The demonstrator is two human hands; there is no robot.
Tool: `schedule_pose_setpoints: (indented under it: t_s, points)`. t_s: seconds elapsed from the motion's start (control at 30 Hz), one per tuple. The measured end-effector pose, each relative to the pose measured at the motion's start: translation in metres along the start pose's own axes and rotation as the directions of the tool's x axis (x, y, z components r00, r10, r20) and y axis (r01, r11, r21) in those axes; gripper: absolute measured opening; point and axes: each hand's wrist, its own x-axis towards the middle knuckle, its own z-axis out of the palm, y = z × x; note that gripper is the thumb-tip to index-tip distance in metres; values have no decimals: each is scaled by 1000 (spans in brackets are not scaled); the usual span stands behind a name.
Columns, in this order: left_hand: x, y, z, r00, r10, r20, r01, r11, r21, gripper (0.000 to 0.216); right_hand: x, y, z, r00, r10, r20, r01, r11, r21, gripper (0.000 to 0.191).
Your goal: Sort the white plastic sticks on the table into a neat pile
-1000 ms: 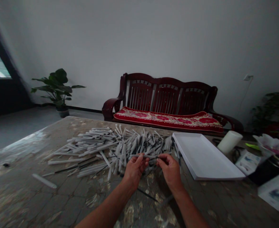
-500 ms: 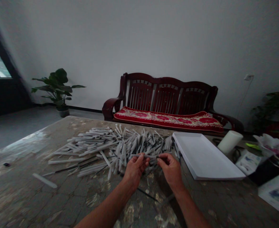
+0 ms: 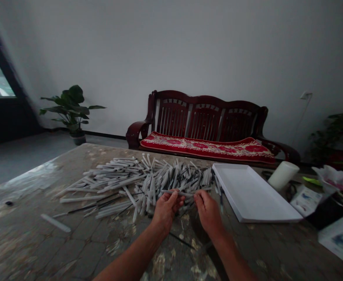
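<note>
A large pile of grey-white pen barrels and thin black refills (image 3: 148, 179) lies spread over the mottled stone table (image 3: 28, 234). My left hand (image 3: 166, 208) is closed on one grey pen barrel (image 3: 177, 192), held level just above the near edge of the pile. My right hand (image 3: 208, 208) is close beside it, fingers curled at the barrel's right end; what it pinches is too small to make out. A thin black refill (image 3: 180, 240) lies on the table between my forearms.
A shallow white tray (image 3: 253, 195) sits right of the pile, with a white cylinder (image 3: 282, 175) behind it. Papers, a dark pot and plastic wrap crowd the table's right edge. A loose barrel (image 3: 55, 223) lies at the near left. A red-cushioned wooden bench (image 3: 206, 128) stands beyond.
Both hands have stayed at the pile's near edge. The right hand has lowered slightly and its fingers have shifted at the barrel's right end. The left hand still holds the barrel.
</note>
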Motion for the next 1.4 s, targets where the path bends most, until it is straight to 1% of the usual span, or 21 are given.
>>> schedule_pose_setpoints:
  t_s: [0.07, 0.17, 0.23, 0.3, 0.4, 0.5, 0.57, 0.63, 0.7, 0.77, 0.87, 0.9, 0.97, 1.03, 1.07, 1.23, 1.3, 1.4]
  points:
    - [-1, 0, 0, 1000, 7, 26, -8, 1000, 20, 13, -1, -1, -1, 1000, -22, 7, 22, 999, -41, 38]
    - [-3, 0, 0, 999, 8, 31, -9, 999, 31, 15, -1, 1, -2, 998, 30, 48, -32, 999, 25, 44]
    - [-3, 1, 1, 1000, 10, 15, -10, 1000, 27, 14, -1, 4, -4, 996, 47, 75, -55, 994, 99, 41]
    - [-2, 2, 1, 1000, 13, 1, -13, 1000, 23, 13, -1, 6, -6, 996, 20, 82, -31, 991, 129, 34]
    - [-2, 3, 2, 1000, 14, 4, -14, 1000, 25, 11, -1, 5, -7, 998, -20, 64, 15, 997, 75, 28]
    - [-1, 2, 2, 1000, 19, -1, -19, 999, 35, 11, -1, 2, -5, 997, -2, 74, 0, 1000, 23, 34]
    - [-2, 1, 1, 1000, 26, -9, -26, 999, 37, 11, -1, 0, -4, 996, -6, 86, 5, 1000, 18, 33]
    - [-2, 0, 1, 1000, 27, -4, -27, 999, 39, 12, -1, -1, -4, 997, -30, 73, 29, 999, 14, 29]
    - [-3, -1, 1, 1000, 19, 9, -20, 999, 42, 13, -2, 0, -3, 998, -34, 48, 34, 999, -1, 32]
    - [-3, -2, 0, 1000, 16, 19, -16, 999, 44, 15, -3, 3, -1, 999, 9, 50, -9, 1000, 13, 40]
    - [-3, -2, 0, 1000, 21, 23, -22, 999, 45, 17, -3, 8, -1, 991, 96, 91, -105, 990, 91, 50]
    - [-2, -2, 0, 1000, 22, 22, -23, 999, 46, 18, -3, 9, -1, 991, 99, 89, -109, 988, 113, 50]
    - [-1, -3, 0, 1000, 23, 18, -24, 998, 51, 18, -3, 10, -2, 996, 57, 66, -65, 990, 124, 44]
    - [-1, -3, 0, 1000, 21, 17, -22, 998, 56, 20, -2, 9, -3, 999, 9, 49, -14, 995, 102, 38]
    - [-1, -4, 0, 1000, 20, 22, -21, 998, 59, 21, -1, 9, -3, 999, 3, 46, -7, 996, 86, 38]
    - [-2, -4, 0, 999, 21, 28, -23, 997, 78, 22, -2, 6, -3, 995, 76, 61, -80, 995, 64, 47]
    - [-2, -3, 0, 1000, 14, 12, -15, 996, 87, 21, -3, 5, -4, 995, 59, 76, -65, 996, 66, 44]
    - [-2, -3, 0, 1000, 8, 4, -8, 995, 96, 20, -3, 3, -4, 998, -2, 68, 0, 1000, 25, 35]
